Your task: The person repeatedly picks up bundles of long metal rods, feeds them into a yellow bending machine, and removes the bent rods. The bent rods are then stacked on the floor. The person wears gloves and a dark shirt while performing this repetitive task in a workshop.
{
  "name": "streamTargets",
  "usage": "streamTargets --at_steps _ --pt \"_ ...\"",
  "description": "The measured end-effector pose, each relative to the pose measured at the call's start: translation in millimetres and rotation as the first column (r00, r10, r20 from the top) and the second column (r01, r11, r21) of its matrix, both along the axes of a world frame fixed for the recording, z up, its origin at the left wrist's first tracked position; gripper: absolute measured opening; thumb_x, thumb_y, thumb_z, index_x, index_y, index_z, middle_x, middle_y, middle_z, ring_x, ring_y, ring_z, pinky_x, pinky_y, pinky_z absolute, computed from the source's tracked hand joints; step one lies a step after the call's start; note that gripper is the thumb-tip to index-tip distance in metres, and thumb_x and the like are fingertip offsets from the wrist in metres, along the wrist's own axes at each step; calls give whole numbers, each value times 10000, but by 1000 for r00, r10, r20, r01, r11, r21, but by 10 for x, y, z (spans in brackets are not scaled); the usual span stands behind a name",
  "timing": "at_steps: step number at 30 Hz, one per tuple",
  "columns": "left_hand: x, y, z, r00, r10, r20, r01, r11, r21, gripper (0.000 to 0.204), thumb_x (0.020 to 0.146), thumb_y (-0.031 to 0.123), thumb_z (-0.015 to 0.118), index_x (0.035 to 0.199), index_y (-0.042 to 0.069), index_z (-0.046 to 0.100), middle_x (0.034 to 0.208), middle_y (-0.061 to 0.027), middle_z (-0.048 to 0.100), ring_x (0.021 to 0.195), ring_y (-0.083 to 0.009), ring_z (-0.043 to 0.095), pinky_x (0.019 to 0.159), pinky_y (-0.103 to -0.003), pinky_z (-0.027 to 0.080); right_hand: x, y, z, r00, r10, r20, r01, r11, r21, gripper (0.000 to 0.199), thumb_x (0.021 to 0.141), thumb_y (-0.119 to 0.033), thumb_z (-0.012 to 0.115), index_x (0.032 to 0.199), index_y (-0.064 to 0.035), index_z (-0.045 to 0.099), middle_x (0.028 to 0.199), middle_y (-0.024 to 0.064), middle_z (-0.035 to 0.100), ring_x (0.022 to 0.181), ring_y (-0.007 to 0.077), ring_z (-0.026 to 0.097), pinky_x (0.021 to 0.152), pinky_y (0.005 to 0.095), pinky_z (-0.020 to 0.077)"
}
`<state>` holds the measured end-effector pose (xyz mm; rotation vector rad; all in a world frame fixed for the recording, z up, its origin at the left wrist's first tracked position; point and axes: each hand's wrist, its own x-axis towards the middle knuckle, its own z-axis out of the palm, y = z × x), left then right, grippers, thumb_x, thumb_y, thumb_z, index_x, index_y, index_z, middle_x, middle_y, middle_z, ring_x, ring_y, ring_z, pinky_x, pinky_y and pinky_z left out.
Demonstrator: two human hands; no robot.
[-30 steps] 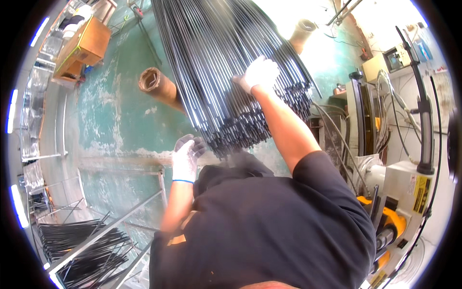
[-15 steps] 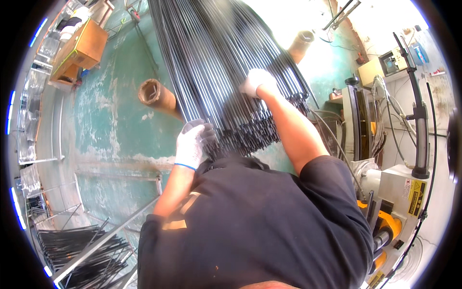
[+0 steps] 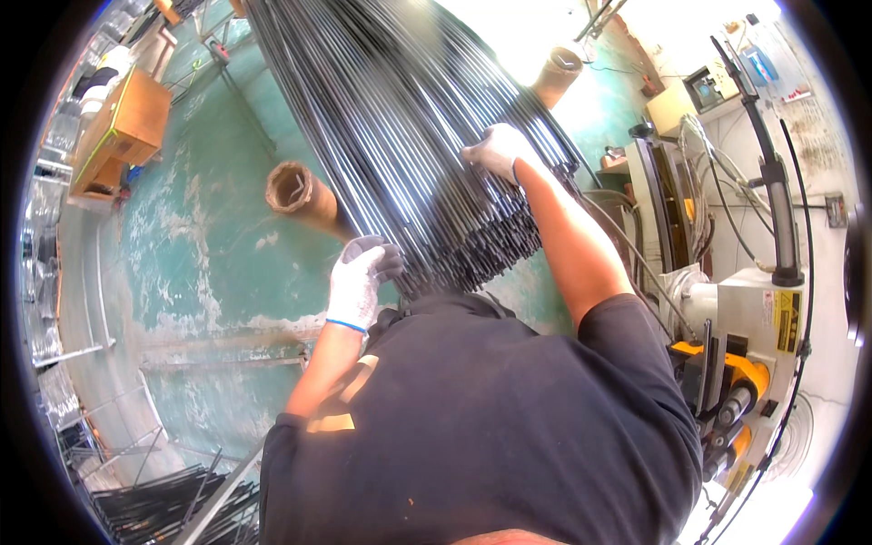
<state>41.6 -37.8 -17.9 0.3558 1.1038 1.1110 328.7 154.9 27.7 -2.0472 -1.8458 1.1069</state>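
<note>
keep your left hand (image 3: 357,283) fingers clenched on the rod bundle (image 3: 409,136) ends at 7 o'clock while your right hand (image 3: 498,150) presses flat at 1 o'clock, squaring them evenly.

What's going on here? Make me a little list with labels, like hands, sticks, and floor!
left hand: gloved left hand, touching the near ends of the rods
right hand: gloved right hand, resting on top of the bundle
rods: big bundle of thin dark metal rods
tubes: two cardboard tubes under the bundle
floor: worn green floor
</note>
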Motion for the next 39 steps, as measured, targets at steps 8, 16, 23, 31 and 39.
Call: streamTargets --at_steps 8,16,23,31,39 --pt "175 342 185 981 -181 62 179 983 45 243 947 46 651 1181 -4 612 1011 -167 735 846 -260 719 797 -377 611 -248 -519 523 991 -129 -39 125 988 -88 485 998 -441 647 955 42 668 674 111 642 528 180 589 584 385 506" --pt "663 1189 -17 890 -351 291 343 936 80 325 1037 276 614 1222 11 588 1088 -164 688 939 -309 691 851 -468 589 84 -2717 532 965 -139 224 155 986 -59 534 960 -500 658 1060 23 614 905 291 685 917 465 677 797 498 524" --pt "1048 1825 -63 844 -147 516 169 986 5 348 1047 255 540 1059 -92 563 955 -247 652 921 -397 659 872 -531 565 263 -5095 506 558 -495 666 469 850 239 292 726 -228 846 853 -90 623 711 132 651 714 358 662 649 464 518" --pt "1606 947 261 807 -254 534 382 913 -144 184 996 54 520 919 -64 637 880 -195 642 791 -320 626 834 -469 540 901 -6066 -185 390 -685 615 406 727 553 200 695 -97 722 713 -125 525 681 123 555 659 355 584 618 473 471" --pt "2320 888 800 656 -562 504 449 827 338 173 998 43 606 1160 -19 604 1020 -106 651 900 -230 630 889 -392 527 2457 -9247 -968 -152 -641 752 741 430 516 78 927 -114 608 968 -47 605 955 179 631 935 376 598 861 483 470"
